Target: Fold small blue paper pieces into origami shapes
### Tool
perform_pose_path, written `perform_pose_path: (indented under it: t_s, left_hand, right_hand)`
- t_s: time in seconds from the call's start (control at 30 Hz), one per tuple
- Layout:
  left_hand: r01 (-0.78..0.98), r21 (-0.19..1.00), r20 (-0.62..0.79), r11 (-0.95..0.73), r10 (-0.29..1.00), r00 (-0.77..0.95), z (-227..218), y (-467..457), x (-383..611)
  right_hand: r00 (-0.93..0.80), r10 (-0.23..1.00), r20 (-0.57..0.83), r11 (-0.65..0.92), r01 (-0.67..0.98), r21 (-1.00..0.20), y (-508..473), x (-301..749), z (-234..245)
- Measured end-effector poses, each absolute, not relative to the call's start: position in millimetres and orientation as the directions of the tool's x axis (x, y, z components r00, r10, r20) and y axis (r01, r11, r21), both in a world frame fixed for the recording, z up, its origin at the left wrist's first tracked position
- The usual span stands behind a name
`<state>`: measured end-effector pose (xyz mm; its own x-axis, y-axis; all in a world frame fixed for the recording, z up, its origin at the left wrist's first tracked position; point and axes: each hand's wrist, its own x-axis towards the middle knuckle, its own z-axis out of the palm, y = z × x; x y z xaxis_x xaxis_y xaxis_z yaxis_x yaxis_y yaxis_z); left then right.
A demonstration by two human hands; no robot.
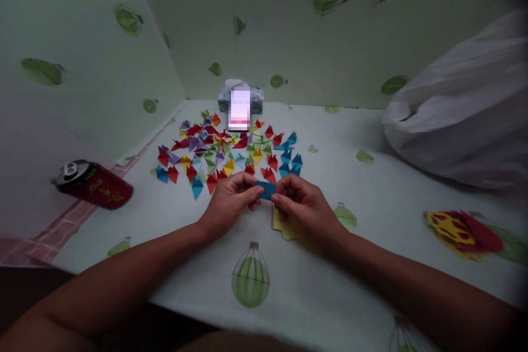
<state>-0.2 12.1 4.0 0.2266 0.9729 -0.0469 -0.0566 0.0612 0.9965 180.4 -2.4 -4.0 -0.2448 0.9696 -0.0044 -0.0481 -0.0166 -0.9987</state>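
Note:
Between my two hands is a small blue piece of paper (266, 190), folded to a rectangle. My left hand (234, 196) pinches its left end with thumb and fingers. At the right end, my right hand (303, 203) grips it the same way. Under the right hand lie some yellow sheets of paper (282, 226), partly covered by it. Just beyond both hands spreads a crowd of small folded paper figures (229, 166) in red, blue, yellow, green and purple.
A phone (239, 110) with a lit, blurred screen leans on a tissue box (258, 100) at the back. A red can (97, 184) is at left. A white plastic bag (462, 110) bulges at right, with red and yellow cut-outs (462, 234) nearer on the patterned tablecloth (322, 286).

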Motion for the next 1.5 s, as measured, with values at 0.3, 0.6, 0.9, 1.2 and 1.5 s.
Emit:
perform_pose_path:
  t_s: [0.3, 0.6, 0.9, 1.2, 1.5]
  left_hand:
    - [-0.088, 0.995, -0.028, 0.053, 0.963, 0.267, 0.2, 10.8, 1.3]
    - [0.085, 0.991, -0.132, 0.106, 0.904, 0.406, 4.4, 9.9, 0.7]
    - [0.136, 0.988, -0.122, 0.073, 0.91, 0.397, 7.9, 9.4, 1.3]
    - [0.028, 0.997, -0.073, 0.068, 0.915, 0.396, 3.0, 11.5, -2.2]
    - [0.059, 0.998, 0.0, -0.026, 0.912, 0.411, 3.1, 12.5, -2.2]
  right_hand:
    - [-0.199, 0.98, 0.027, 0.009, -0.092, -0.996, -3.1, 178.4, -8.4]
    - [-0.22, 0.975, -0.018, -0.011, 0.03, -0.999, -8.5, 178.9, -9.4]
    - [-0.215, 0.973, 0.08, 0.122, 0.19, -0.974, -8.7, 181.0, -4.4]
    - [-0.267, 0.96, 0.087, 0.108, 0.064, -0.992, -7.0, 183.6, -3.0]
    - [-0.293, 0.954, 0.069, 0.078, 0.019, -0.997, -3.9, 183.7, -4.1]
